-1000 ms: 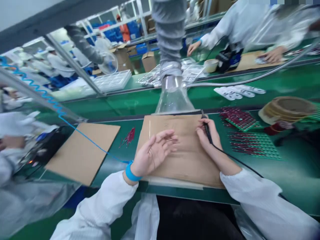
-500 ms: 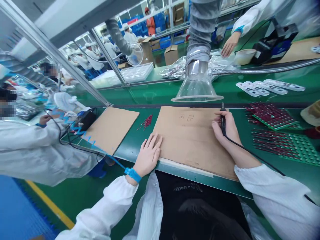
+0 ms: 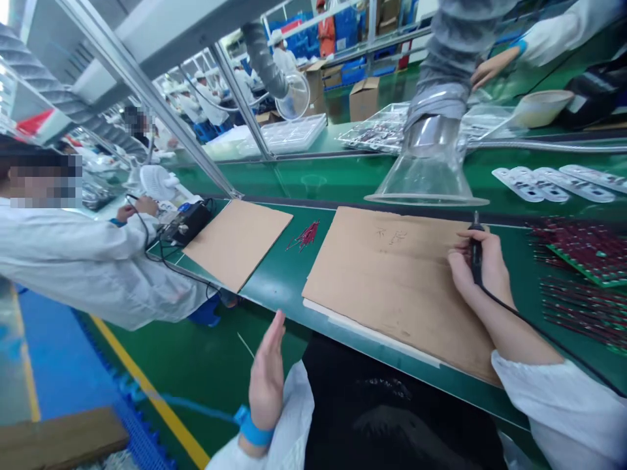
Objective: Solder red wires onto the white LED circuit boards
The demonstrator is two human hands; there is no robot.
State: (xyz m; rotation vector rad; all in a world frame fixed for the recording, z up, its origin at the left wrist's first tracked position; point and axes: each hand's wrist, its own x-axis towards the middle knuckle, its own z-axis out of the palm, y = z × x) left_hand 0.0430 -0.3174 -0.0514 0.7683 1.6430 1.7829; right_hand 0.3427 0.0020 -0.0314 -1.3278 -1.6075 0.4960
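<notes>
My left hand [image 3: 267, 372] is raised in front of the table's near edge, fingers stretched out and nothing in it; a blue strap circles its wrist. Held in my right hand [image 3: 487, 264] is a black corded pen-like tool [image 3: 475, 254], its tip pointing away from me. That hand is over the right part of a brown cardboard sheet [image 3: 392, 287] with handwritten marks near its far side. Left of the sheet is a small bunch of dark red wires [image 3: 306, 235]. On the right, more red wires [image 3: 578, 313] lie with green circuit boards [image 3: 592, 254].
A clear funnel [image 3: 426, 176] on a grey hose hangs beyond the cardboard. White strip parts [image 3: 553, 183] lie at the back right. Another cardboard sheet [image 3: 240, 241] is at left, near a seated co-worker [image 3: 98, 254]. Another person's hand [image 3: 494, 68] is across the bench.
My left hand has lifted off the cardboard's left edge and moved down toward me, turning edge-on. The view has shifted left. My right hand still holds the tool.
</notes>
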